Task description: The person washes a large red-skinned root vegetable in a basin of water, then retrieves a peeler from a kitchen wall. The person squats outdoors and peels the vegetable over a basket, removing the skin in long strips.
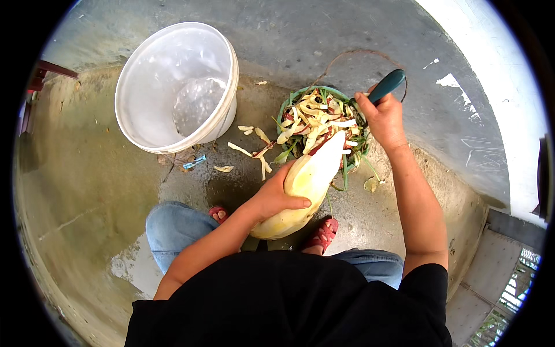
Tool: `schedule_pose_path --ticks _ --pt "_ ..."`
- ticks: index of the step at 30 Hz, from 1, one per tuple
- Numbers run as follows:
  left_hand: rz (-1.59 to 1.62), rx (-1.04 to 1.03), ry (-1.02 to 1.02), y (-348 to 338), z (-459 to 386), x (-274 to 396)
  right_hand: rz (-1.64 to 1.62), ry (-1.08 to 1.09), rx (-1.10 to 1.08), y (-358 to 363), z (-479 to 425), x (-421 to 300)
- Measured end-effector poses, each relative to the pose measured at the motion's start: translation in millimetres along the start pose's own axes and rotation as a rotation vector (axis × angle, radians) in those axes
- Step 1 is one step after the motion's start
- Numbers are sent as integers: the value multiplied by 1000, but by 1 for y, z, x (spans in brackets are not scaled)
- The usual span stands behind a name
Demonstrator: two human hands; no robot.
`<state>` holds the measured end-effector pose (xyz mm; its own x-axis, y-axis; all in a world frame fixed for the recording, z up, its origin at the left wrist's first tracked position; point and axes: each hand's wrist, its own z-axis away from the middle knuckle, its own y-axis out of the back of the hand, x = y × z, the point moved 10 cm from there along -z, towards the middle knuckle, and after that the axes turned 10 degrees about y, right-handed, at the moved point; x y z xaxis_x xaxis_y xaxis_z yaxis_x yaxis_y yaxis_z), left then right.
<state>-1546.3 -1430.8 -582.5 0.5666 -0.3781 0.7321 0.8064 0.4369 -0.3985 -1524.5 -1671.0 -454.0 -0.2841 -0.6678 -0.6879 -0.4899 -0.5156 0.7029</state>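
Observation:
My left hand holds a large, long root vegetable, mostly peeled and pale yellow, tilted with its narrow end pointing away from me. A strip of red skin remains along its left side near that end. My right hand grips the dark green handle of a tool whose working end is hidden. It is over the right rim of a green basket heaped with pale and red-edged peelings and green leaves. The vegetable's narrow end lies over the basket's near part.
A large white plastic bucket stands tilted-looking at the left of the basket, by a grey wall. Loose peelings and a blue wrapper lie on the wet concrete floor. A thin wire-like handle arches behind the basket.

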Motion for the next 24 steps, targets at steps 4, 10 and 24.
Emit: schedule_pose_path --ticks 4,10,24 --pt "37 -4 -15 -1 1 0 -208 -1 162 31 -8 -7" --pt "227 -48 -55 5 -1 13 -428 204 -454 -75 88 -97" --pt "463 -248 -88 2 -1 15 -591 120 -506 -68 84 -90"
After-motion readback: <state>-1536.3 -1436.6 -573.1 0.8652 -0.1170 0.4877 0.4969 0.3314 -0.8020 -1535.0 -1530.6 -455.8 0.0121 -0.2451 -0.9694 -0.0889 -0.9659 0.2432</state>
